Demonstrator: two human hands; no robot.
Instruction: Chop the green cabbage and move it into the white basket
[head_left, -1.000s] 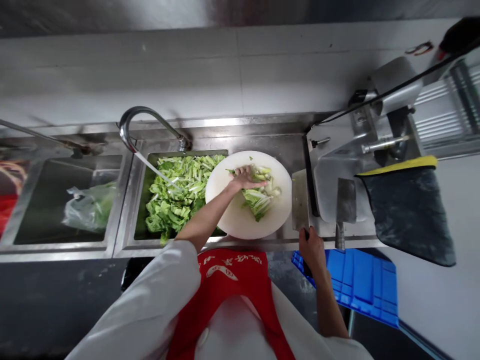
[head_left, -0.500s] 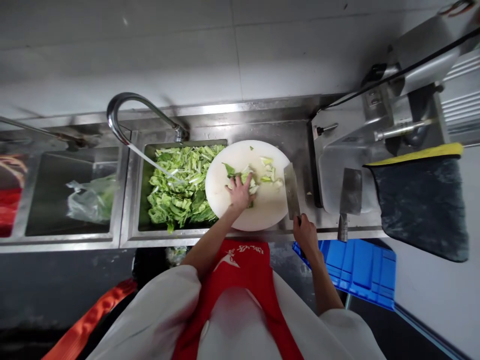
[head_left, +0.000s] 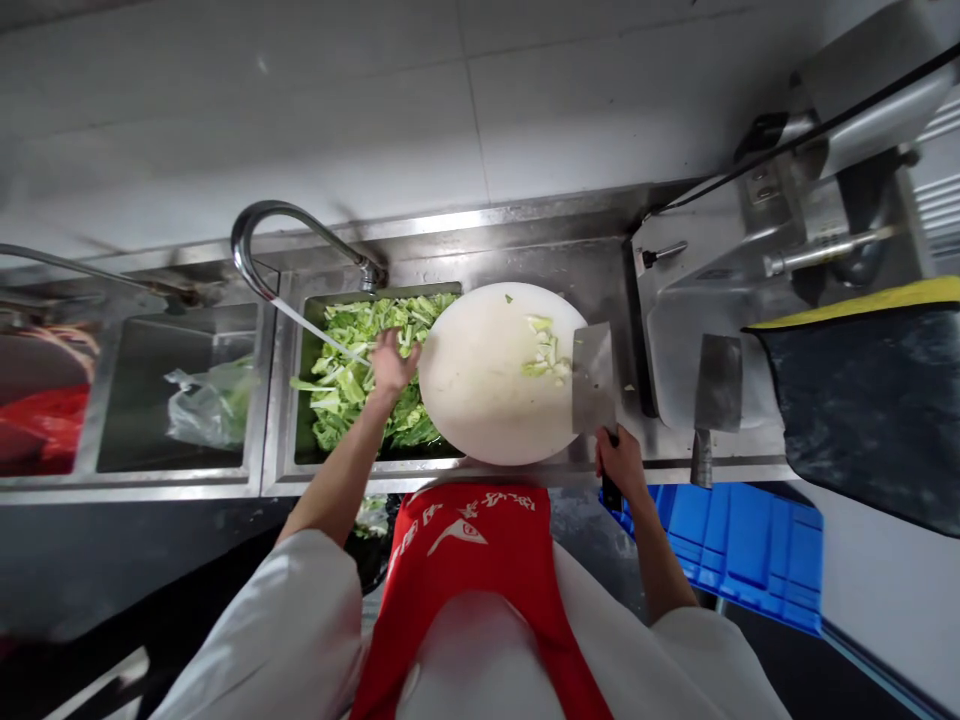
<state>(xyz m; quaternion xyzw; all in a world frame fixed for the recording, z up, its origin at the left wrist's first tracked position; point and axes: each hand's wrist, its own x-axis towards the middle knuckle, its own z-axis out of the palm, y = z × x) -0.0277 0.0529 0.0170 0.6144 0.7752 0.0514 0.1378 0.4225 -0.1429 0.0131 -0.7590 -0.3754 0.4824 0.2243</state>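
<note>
My left hand (head_left: pixel 392 365) is over the sink full of chopped leafy greens (head_left: pixel 341 400), its fingers spread at the board's left edge. Water runs from the curved faucet (head_left: pixel 253 225) into those greens. A round white cutting board (head_left: pixel 487 370) lies across the right part of the sink and the steel counter. On its right side are a few cut pale stalk pieces (head_left: pixel 546 350). My right hand (head_left: pixel 621 460) grips the black handle of a cleaver (head_left: pixel 594 380), whose broad blade lies flat-on at the board's right edge.
A second cleaver (head_left: pixel 718 385) rests to the right, by a steel basin. A dark cloth with a yellow edge (head_left: pixel 870 390) hangs beyond it. Left is another sink (head_left: pixel 120 400) holding a clear plastic bag (head_left: pixel 210 405). A blue crate (head_left: pixel 742 550) stands below the counter.
My left hand has moved left from the board to over the sink, and the clump of greens under it has left the board. The cleaver has turned to show more of its blade.
</note>
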